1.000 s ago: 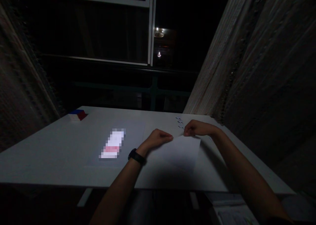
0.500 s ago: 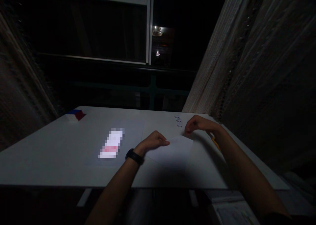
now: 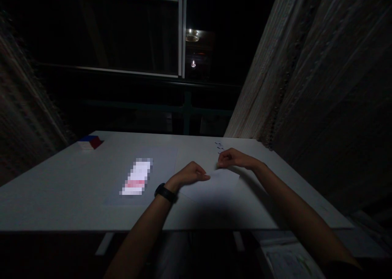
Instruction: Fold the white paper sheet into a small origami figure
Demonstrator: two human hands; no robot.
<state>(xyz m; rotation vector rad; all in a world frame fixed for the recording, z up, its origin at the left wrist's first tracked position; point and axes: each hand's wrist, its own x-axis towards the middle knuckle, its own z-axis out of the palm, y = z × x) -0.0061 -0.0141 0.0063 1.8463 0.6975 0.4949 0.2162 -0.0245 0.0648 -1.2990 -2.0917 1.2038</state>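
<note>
A white sheet of paper [image 3: 214, 189] lies on the white table in front of me. My left hand [image 3: 191, 174], with a dark watch [image 3: 165, 193] on its wrist, is closed at the sheet's upper left part, thumb and fingers pressed together on it. Just above the sheet's far edge is my right hand [image 3: 234, 158], its fingertips pinched together. Whatever they hold is too small and dark to make out. Several small dark curved pieces [image 3: 218, 144] lie on the table just beyond the right fingertips.
A lit phone [image 3: 136, 177], blurred out, lies on another sheet [image 3: 165, 164] to the left. Near the far left corner sits a blue, red and white cube [image 3: 90, 142]. Curtains [image 3: 254, 66] hang beside a dark window. Below the table's right front edge is a pale box-like item [image 3: 288, 254].
My right hand has moved left and closer to the left hand, over the sheet's far edge. The left hand stays on the paper. A yellow item by the right wrist is now hidden.
</note>
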